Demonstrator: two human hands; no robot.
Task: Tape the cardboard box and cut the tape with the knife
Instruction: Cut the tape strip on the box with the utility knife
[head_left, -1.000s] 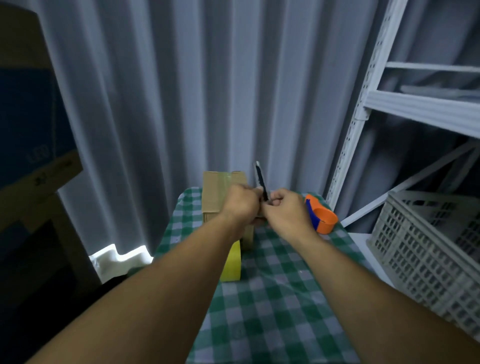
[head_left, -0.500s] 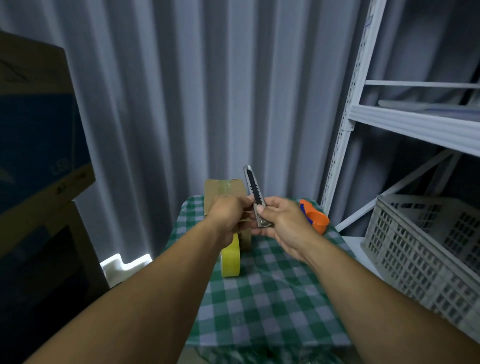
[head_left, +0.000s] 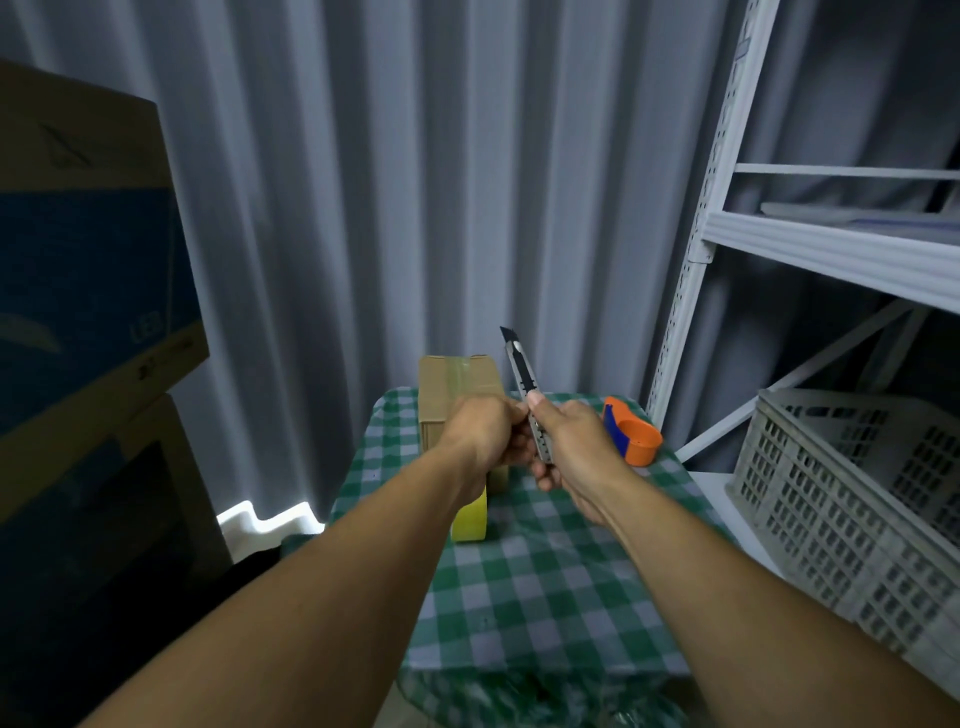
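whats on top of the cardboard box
A strip of clear tape runs across the top of the cardboard box. The left hand covers the box's near end, so where the tape ends is hidden.

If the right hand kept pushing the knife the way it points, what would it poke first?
Probably the grey curtain. The right hand aims the utility knife up and away, just past the cardboard box, though depth is hard to judge.

Hands (head_left: 530, 441) gripping knife (head_left: 522, 379), cardboard box (head_left: 457, 384) behind
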